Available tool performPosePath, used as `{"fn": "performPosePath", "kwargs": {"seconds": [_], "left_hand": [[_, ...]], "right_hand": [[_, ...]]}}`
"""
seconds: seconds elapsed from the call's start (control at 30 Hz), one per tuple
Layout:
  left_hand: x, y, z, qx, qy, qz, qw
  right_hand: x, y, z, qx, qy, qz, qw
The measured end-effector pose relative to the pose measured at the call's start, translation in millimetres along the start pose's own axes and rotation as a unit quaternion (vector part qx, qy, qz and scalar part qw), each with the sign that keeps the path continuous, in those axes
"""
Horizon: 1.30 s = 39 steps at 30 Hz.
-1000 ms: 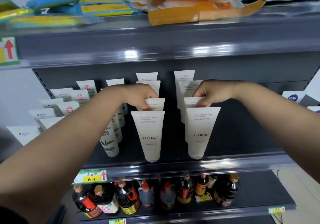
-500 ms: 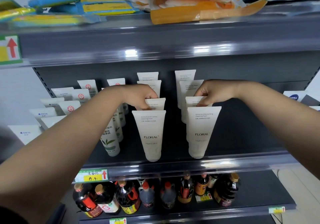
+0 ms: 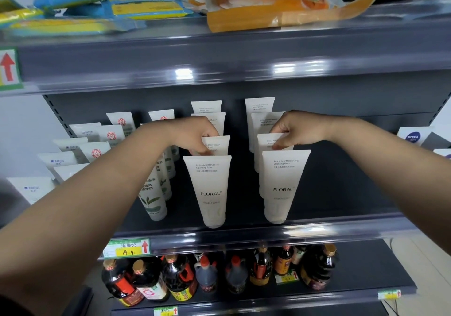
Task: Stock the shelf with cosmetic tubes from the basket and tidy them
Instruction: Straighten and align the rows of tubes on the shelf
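Head view showed both hands reaching into the middle shelf among two columns of white FLORAL tubes standing cap-down. Left hand had its fingers curled down over the top edge of the second tube in the left column, pinching it just behind the front oil-control tube. Right hand likewise pinched the crimped top of the second tube in the right column, thumb and fingertips closed on it, directly behind the front moisturizing tube.

Between the two columns ran a dark bare strip of shelf; at 3 o'clock of the right column the shelf floor lay open as far as a Nivea box at the edge. At 9 o'clock of the left column stood green-leaf tubes, touching or nearly touching the left forearm, with more white tubes beyond.

Both forearms came in from the lower corners, wrists bent downward, knuckles up. Upper shelf lip hung above the hands; soy sauce bottles filled the shelf below.
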<state>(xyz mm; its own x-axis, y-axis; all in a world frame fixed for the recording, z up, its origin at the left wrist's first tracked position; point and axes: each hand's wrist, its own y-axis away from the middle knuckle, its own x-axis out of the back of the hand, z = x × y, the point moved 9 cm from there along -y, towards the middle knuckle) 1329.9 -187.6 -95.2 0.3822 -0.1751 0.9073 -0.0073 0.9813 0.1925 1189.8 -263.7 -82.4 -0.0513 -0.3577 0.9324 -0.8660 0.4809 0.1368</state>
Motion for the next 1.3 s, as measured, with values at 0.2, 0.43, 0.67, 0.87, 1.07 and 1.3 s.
{"fn": "performPosePath", "kwargs": {"seconds": [0.2,0.43,0.67,0.87,1.07,1.3], "left_hand": [[-1,-1,-3,0.004,-0.006,-0.009,1.000],[-3,0,-1,-0.006,0.007,-0.028,1.000],[57,5,1,-0.039,0.092,0.165,0.981],[63,-24,-18,0.001,-0.004,0.159,0.987],[52,-45,-34,0.044,-0.035,0.113,0.992],[31,-58,-50,0.069,-0.001,0.028,0.997]], "right_hand": [[-1,-1,3,-0.006,-0.004,-0.001,1.000],[-2,-2,1,0.001,0.005,-0.024,1.000],[46,-3,0,0.019,-0.093,0.173,0.980],[57,-28,14,-0.022,-0.010,0.198,0.980],[33,-50,30,-0.066,0.076,0.086,0.991],[21,-59,45,-0.073,0.027,0.046,0.996]]}}
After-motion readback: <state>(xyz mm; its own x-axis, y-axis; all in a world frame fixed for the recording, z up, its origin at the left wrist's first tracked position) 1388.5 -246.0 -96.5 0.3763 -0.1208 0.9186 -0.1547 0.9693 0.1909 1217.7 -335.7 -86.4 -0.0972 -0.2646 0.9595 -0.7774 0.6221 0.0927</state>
